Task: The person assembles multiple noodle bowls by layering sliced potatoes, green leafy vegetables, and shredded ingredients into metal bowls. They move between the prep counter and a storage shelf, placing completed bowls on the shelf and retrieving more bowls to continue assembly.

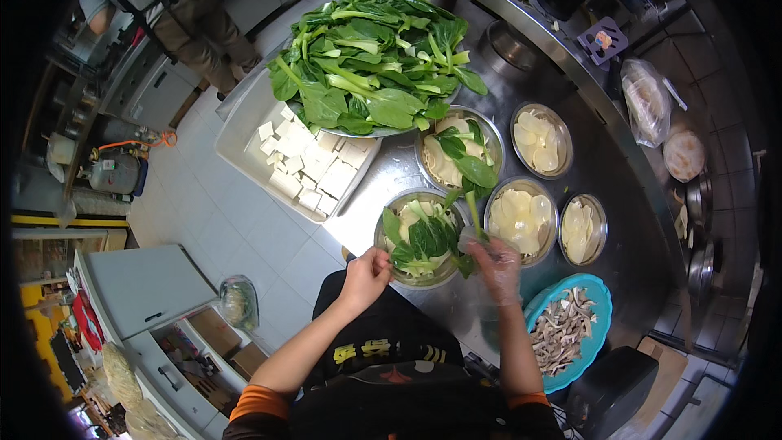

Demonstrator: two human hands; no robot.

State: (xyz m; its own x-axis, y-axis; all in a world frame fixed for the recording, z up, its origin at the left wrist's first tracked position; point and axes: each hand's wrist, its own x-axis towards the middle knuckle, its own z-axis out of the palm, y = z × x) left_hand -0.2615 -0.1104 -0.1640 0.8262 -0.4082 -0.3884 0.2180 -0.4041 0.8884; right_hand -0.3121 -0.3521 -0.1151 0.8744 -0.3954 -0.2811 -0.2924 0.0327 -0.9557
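My left hand [366, 277] is closed at the near-left rim of a round metal bowl [386, 238]. Green bok choy leaves [432, 238] lie in that bowl over pale contents. My right hand [494, 267], in a clear plastic glove, grips a bok choy stalk [473, 210] at the bowl's right side; its leaf points away from me. Just beyond stands another metal bowl [498, 147] with pale slices and some green leaves. Three more metal bowls, including a middle one [521, 218], hold pale round slices. A big heap of bok choy [366, 65] rises at the far side.
White tofu cubes [326, 171] fill a pale plastic tub [236, 147] at the left. A turquoise basin [604, 310] of sliced mushrooms [562, 334] sits at the right, by a black box [615, 391]. Another person [187, 24] stands far left.
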